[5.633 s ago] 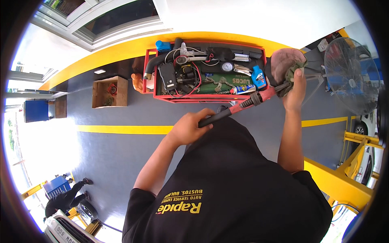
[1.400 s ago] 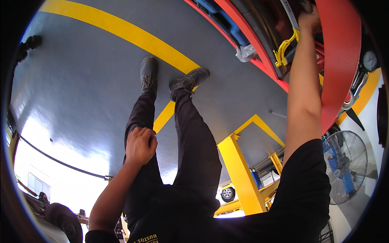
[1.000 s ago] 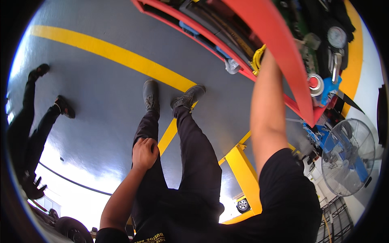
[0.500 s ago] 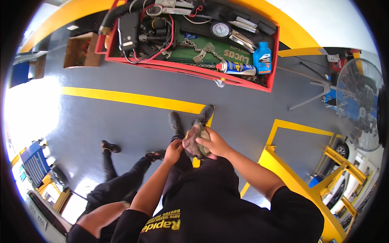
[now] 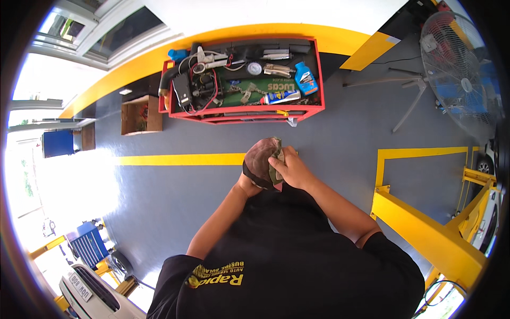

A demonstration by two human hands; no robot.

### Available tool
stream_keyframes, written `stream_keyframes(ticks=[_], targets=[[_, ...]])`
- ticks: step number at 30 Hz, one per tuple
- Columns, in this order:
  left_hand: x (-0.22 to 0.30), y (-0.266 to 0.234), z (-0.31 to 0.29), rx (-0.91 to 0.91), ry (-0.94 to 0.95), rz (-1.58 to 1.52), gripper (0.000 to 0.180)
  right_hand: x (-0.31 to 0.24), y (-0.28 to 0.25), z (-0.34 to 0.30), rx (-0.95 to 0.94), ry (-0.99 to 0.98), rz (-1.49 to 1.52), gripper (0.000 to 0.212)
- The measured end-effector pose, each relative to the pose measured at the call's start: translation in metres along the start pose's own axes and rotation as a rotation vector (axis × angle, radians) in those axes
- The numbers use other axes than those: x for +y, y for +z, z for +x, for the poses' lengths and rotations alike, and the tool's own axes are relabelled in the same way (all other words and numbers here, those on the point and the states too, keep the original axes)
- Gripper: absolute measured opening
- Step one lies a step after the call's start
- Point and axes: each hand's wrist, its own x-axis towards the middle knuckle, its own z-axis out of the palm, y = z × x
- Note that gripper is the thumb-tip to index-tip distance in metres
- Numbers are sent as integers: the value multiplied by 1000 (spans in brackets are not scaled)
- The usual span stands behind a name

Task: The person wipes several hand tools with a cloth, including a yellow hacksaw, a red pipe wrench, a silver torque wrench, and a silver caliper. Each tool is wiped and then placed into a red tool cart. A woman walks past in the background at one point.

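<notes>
Head view: pink-and-green cloth held at both hands, clear of the red tool cart

The cloth is found in front of the person's body, raised above the grey floor and bunched between the two hands. The right hand is closed on its green side — thumb pressed flat across the fabric, fingers curled behind. The left hand is at the lower left edge, in contact with the cloth; its fingers are covered, so how firmly they grasp cannot be told.

Beyond the hands stands the red tool cart, its open top loaded. Noted at its right end: a blue bottle, upright, with a blue-and-yellow spray can lying just beside it. A round gauge and a metal chain lie nearer the middle. An open brown box sits on the floor left of the cart; a large fan stands to the right — well apart from both hands
</notes>
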Motion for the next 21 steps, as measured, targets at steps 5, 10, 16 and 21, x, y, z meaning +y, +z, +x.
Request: stream_keyframes(ticks=[5, 10, 16, 21], targets=[[24, -6, -11, -64, -258, -610, 57, 4, -41, -6, 44, 27, 118, 63], [46, -45, -31, 77, -155, -428, 61, 30, -65, 17, 169, 21, 201, 48], [63, -93, -85, 392, 39, -375, 59, 43, -77, 54, 138, 66, 53, 40], [61, -129, -105, 516, 68, -492, 56, 22, -74, 104, 204, 62, -47, 36]])
